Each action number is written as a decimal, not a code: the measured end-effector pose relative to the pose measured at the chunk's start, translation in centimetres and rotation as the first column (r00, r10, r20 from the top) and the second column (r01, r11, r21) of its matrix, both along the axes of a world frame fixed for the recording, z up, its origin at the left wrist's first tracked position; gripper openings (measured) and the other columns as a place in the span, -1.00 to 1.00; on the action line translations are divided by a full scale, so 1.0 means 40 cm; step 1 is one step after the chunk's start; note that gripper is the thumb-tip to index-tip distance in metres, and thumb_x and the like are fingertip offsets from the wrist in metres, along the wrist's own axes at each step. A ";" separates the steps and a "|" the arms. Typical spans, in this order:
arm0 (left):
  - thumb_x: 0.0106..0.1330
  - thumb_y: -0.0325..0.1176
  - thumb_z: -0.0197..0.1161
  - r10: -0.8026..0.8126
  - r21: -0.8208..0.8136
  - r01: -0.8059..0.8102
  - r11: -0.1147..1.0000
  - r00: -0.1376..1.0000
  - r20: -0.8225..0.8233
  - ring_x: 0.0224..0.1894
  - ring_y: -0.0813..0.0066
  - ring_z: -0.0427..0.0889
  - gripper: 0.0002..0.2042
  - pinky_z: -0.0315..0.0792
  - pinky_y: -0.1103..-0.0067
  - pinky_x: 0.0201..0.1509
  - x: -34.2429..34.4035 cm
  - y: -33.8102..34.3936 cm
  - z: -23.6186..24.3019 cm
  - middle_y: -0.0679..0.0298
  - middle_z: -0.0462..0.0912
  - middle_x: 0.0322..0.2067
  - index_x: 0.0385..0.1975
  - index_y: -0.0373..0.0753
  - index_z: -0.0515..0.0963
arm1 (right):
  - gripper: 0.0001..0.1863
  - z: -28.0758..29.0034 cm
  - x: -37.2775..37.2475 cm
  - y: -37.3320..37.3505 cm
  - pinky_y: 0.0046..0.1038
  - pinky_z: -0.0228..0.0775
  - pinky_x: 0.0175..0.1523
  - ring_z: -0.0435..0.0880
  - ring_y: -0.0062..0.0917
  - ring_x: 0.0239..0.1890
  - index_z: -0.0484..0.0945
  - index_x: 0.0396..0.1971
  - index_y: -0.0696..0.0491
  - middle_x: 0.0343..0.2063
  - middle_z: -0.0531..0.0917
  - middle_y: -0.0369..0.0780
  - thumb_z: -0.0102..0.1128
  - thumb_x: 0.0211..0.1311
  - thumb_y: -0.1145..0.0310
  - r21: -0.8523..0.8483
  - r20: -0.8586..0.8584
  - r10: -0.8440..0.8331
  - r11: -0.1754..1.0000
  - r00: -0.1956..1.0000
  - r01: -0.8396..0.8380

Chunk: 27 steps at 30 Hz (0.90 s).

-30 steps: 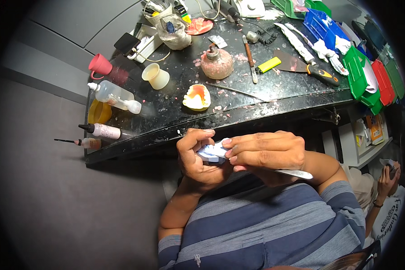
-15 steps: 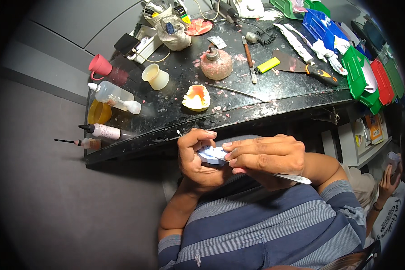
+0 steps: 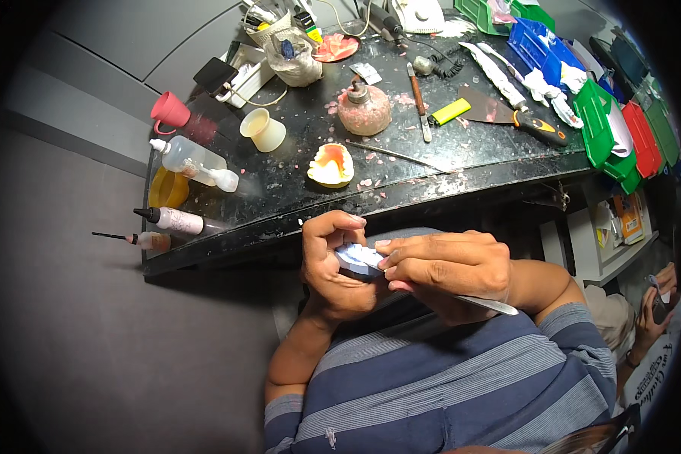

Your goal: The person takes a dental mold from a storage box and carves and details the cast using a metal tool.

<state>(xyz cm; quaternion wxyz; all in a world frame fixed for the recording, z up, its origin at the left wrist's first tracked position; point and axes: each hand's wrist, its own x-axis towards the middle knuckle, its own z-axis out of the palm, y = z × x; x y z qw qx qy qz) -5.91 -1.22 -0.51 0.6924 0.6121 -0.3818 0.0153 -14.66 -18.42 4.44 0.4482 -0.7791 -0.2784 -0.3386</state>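
In front of my striped shirt, my left hand (image 3: 331,274) is closed around a pale blue dental cast (image 3: 358,265). Its fingers curl over the far side of the cast. My right hand (image 3: 458,266) grips a slim metal hand tool (image 3: 492,305), whose flat silvery end sticks out below the palm. The right fingertips press at the right side of the cast. They hide the tool's other end and part of the cast's upper surface.
On the black bench (image 3: 280,198) stand a yellowish dental cast with pink wax (image 3: 331,166), a wax-spattered spirit lamp (image 3: 365,115), and a cup (image 3: 263,130). A lighter (image 3: 451,112), scraper (image 3: 533,125) and bottles (image 3: 193,160) lie around. Another person's hand (image 3: 649,321) is at far right.
The blue cast has tilted slightly and shifted a little right in my left hand. The tool's flat end has moved slightly left and down. The other person's hands have shifted.
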 end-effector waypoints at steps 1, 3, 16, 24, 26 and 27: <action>-0.16 0.07 0.74 -0.015 0.007 0.015 1.000 1.000 0.019 -0.32 0.63 0.37 -0.07 0.30 0.65 -0.28 0.002 0.000 0.000 0.28 0.36 -0.17 0.06 -0.31 0.26 | -0.82 0.002 0.000 0.000 -0.34 0.74 -0.07 0.81 -0.22 -0.11 0.68 -0.29 0.27 -0.30 0.76 -0.05 0.45 0.08 0.59 -0.001 0.000 -0.001 1.000 1.000 0.001; -0.16 0.06 0.74 -0.020 0.008 0.020 1.000 1.000 -0.011 -0.32 0.63 0.37 -0.07 0.30 0.65 -0.27 -0.002 -0.001 0.001 0.29 0.36 -0.20 0.06 -0.31 0.25 | -0.81 0.006 -0.001 0.000 -0.36 0.73 -0.12 0.82 -0.23 -0.22 0.66 -0.32 0.27 -0.36 0.74 -0.04 0.47 0.06 0.60 -0.009 0.004 -0.031 0.999 1.000 0.031; -0.13 -0.35 0.74 -0.166 -0.055 0.166 0.985 0.986 -0.004 -0.38 0.71 0.33 -0.20 0.25 0.71 -0.32 0.018 -0.009 0.000 0.38 0.38 -0.36 0.04 -0.25 0.25 | -0.78 0.009 -0.015 0.001 -0.36 0.70 -0.15 0.81 -0.22 -0.25 0.64 -0.26 0.27 -0.33 0.74 -0.02 0.46 0.07 0.61 0.005 -0.052 -0.025 1.000 0.998 0.025; -0.11 -0.25 0.74 -0.158 -0.051 0.155 0.987 0.986 -0.057 -0.35 0.67 0.34 -0.17 0.27 0.69 -0.28 0.011 -0.008 -0.001 0.35 0.37 -0.34 0.06 -0.24 0.22 | -0.77 0.009 -0.017 0.005 -0.35 0.69 -0.16 0.80 -0.19 -0.27 0.63 -0.25 0.28 -0.30 0.73 0.02 0.45 0.08 0.61 -0.015 -0.046 -0.038 0.999 0.998 0.038; -0.07 -0.10 0.73 -0.125 -0.040 0.121 0.992 0.988 -0.093 -0.33 0.63 0.37 -0.15 0.28 0.68 -0.25 0.007 -0.010 0.005 0.34 0.37 -0.37 0.07 -0.24 0.20 | -0.77 0.006 -0.015 0.004 -0.36 0.69 -0.16 0.80 -0.19 -0.27 0.64 -0.25 0.29 -0.29 0.73 0.03 0.45 0.08 0.61 -0.019 -0.043 -0.039 0.999 0.998 0.038; -0.05 -0.10 0.72 -0.106 -0.035 0.103 0.994 0.990 -0.089 -0.33 0.63 0.37 -0.15 0.28 0.67 -0.24 0.007 -0.011 0.008 0.33 0.37 -0.37 0.07 -0.24 0.20 | -0.77 0.005 -0.013 0.003 -0.36 0.69 -0.17 0.80 -0.19 -0.27 0.64 -0.25 0.29 -0.29 0.73 0.03 0.45 0.08 0.61 -0.022 -0.040 -0.041 0.999 0.998 0.040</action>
